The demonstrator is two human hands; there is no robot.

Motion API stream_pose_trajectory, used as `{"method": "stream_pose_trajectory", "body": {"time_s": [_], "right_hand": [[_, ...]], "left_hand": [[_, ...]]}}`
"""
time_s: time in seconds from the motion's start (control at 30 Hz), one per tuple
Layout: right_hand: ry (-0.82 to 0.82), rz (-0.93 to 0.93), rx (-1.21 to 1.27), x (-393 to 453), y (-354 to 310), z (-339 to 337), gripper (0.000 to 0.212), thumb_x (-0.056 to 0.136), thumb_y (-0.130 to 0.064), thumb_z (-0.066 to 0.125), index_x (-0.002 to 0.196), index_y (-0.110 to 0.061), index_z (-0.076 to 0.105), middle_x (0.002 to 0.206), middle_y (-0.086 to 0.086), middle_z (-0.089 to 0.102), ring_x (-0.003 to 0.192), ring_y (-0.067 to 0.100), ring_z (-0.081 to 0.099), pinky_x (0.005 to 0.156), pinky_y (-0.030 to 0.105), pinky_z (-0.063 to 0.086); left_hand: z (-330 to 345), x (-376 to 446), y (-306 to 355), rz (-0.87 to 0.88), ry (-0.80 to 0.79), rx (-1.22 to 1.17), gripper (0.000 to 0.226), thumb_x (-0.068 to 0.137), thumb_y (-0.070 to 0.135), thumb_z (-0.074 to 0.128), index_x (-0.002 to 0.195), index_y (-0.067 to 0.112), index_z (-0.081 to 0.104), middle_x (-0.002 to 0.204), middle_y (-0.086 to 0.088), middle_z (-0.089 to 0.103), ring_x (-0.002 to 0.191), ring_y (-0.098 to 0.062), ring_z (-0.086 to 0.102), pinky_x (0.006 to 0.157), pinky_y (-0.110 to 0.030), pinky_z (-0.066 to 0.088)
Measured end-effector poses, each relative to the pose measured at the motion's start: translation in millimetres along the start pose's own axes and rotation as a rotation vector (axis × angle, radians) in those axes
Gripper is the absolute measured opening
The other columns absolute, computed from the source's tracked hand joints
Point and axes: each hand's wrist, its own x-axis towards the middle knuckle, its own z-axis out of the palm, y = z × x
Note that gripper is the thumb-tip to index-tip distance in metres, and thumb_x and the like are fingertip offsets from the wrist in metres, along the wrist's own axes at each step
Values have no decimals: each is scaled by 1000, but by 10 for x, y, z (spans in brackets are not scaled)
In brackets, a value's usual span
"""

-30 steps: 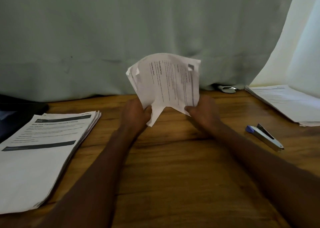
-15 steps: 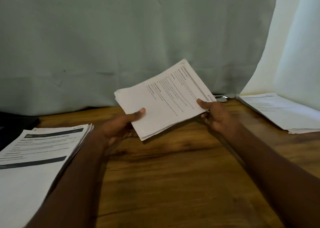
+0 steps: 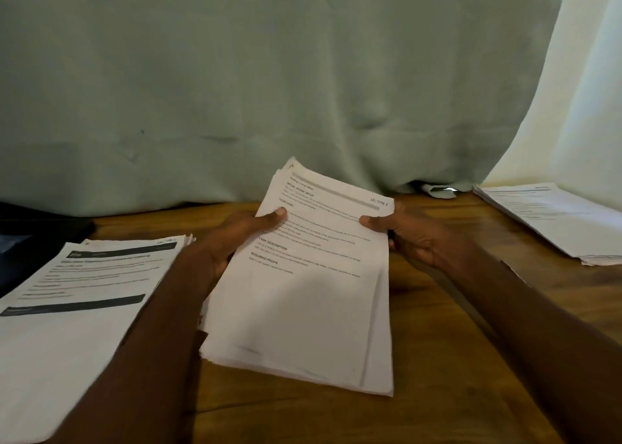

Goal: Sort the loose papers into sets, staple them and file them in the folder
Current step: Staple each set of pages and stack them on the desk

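Both hands, left hand (image 3: 235, 238) and right hand (image 3: 409, 233), pinch the upper edges of the fanned paper set (image 3: 303, 292) above the wooden table (image 3: 437, 359); those uneven lower sheets could slip free, I judge.

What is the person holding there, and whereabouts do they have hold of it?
A stack of papers, gripped near its top end: the left hand on the left edge, the right hand on the right edge.

White papers (image 3: 303, 295), black print; brown wood-grain table (image 3: 437, 359); curtain (image 3: 269, 73) seemingly pale green.
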Motion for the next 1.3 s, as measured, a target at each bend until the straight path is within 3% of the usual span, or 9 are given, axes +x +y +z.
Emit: {"method": "stream_pose_trajectory", "body": {"time_s": [0.13, 0.3, 0.37, 0.57, 0.73, 0.93, 1.03, 1.17, 1.3], "right_hand": [[3, 2, 7, -22, 19, 77, 43, 87, -5, 77, 128, -11, 68, 121, 7, 75, 112, 28, 72, 102, 48, 54], [161, 95, 264, -27, 7, 254, 26, 96, -6, 67, 122, -3, 67, 114, 16, 75, 100, 34, 75, 76, 43, 63], [196, 140, 267, -25, -4, 296, 27, 98, -8, 65, 124, -2, 66, 118, 19, 73, 105, 39, 72, 83, 49, 60], [77, 181, 244, -51, -27, 130, 39, 97, -1, 62, 136, -3, 61, 128, 18, 69, 119, 38, 66, 91, 48, 56], [25, 223, 200, -61, -16, 198, 44, 91, -7, 71, 134, -6, 63, 123, 17, 72, 114, 38, 69, 88, 49, 58], [24, 290, 136, -81, -69, 260, 43, 92, -16, 73, 132, -6, 62, 121, 19, 72, 115, 42, 68, 102, 58, 51], [58, 280, 120, -87, -79, 269, 42, 93, -9, 70, 134, -5, 61, 122, 19, 72, 116, 42, 67, 102, 57, 51], [110, 229, 185, -80, -67, 273, 41, 93, -3, 68, 134, -5, 61, 123, 19, 71, 113, 39, 68, 84, 50, 60], [153, 188, 231, -76, -50, 260, 40, 95, -3, 66, 135, -4, 60, 124, 19, 71, 109, 38, 69, 76, 48, 62]], "left_hand": [[34, 53, 3, 36, 99, 31, 39, 92, 23, 76, 126, 6, 69, 120, -17, 74, 108, -37, 73, 91, -51, 59], [311, 131, -58, 74, 120, -44, 35, 94, -7, 61, 127, 3, 65, 118, -19, 75, 101, -38, 75, 76, -47, 64], [430, 165, -64, 94, 98, -57, 43, 91, -13, 59, 131, 2, 61, 119, -20, 74, 104, -42, 73, 83, -53, 62], [286, 166, -61, 70, 31, -302, 43, 96, 18, 66, 137, 6, 62, 131, -22, 68, 120, -38, 67, 106, -53, 52], [251, 188, -45, 257, 71, -421, 44, 98, 12, 59, 141, 22, 60, 103, -14, 72, 90, -26, 71, 75, -37, 61], [378, 189, -71, 158, 168, -612, 13, 93, 26, 71, 88, 14, 71, 84, -6, 69, 70, -21, 68, 65, -31, 60], [362, 281, -77, 156, 195, -617, 37, 100, 35, 66, 67, 19, 73, 73, 3, 66, 62, -13, 65, 61, -27, 57], [330, 224, -86, 93, 150, -510, 36, 92, 46, 71, 105, 12, 71, 98, -11, 75, 85, -27, 75, 73, -40, 63], [345, 184, -111, 2, 22, -417, 56, 91, 31, 75, 139, 6, 61, 130, -19, 69, 121, -37, 67, 95, -48, 59]]}}
